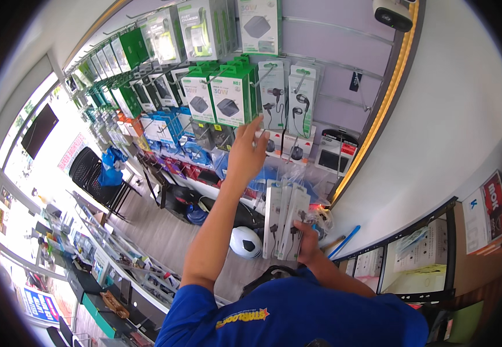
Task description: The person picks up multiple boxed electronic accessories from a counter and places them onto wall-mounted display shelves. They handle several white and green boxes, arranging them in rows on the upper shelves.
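At five o'clock, earphone boxes [284, 222] hide part of the right hand [309, 242]; at twelve, the edge crops a charger box [260, 29].

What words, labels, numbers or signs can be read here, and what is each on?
I won't copy out wording or brands, but here is where print stands:
Green-and-white charger boxes near the left hand: large print readable.
Blue shirt: yellow lettering, readable.
Red, black and white box, right: bold print readable.
Blue sign, lower left: partly readable.
Earphone packs in the right hand: too small.
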`<act>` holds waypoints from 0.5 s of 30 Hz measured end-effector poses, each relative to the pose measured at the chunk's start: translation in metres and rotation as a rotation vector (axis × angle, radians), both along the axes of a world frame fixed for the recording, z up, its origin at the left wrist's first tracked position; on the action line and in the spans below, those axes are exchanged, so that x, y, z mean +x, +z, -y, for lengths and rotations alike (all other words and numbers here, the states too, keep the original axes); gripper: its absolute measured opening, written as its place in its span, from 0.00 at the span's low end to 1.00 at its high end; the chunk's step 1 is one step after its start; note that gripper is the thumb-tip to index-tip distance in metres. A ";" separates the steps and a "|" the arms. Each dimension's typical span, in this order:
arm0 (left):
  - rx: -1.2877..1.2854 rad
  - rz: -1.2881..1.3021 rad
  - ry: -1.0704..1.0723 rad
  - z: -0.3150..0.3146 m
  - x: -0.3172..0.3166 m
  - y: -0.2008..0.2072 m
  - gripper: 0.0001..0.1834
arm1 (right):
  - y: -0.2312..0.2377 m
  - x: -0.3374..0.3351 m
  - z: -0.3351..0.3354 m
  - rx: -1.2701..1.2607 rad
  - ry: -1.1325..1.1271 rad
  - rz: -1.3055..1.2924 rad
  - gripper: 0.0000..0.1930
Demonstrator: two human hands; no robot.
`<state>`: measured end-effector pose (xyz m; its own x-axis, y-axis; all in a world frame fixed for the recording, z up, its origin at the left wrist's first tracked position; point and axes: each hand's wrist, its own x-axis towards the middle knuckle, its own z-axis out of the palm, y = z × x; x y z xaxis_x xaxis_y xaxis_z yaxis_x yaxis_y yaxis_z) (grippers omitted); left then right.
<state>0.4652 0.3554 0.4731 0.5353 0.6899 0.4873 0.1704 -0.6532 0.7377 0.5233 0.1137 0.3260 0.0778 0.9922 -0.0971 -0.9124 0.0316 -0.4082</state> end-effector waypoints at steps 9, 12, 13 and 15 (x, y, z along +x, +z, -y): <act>-0.681 0.327 -0.080 0.129 -0.101 -0.118 0.26 | 0.017 -0.008 -0.036 -0.021 -0.068 0.338 0.23; -0.763 0.380 -0.014 0.131 -0.123 -0.128 0.23 | 0.009 -0.023 -0.041 -0.040 -0.080 0.396 0.22; -0.762 0.386 -0.026 0.126 -0.131 -0.128 0.23 | 0.007 -0.027 -0.041 -0.044 -0.092 0.356 0.22; -0.762 0.448 -0.083 0.115 -0.148 -0.128 0.25 | 0.005 -0.028 -0.041 -0.023 -0.134 0.296 0.22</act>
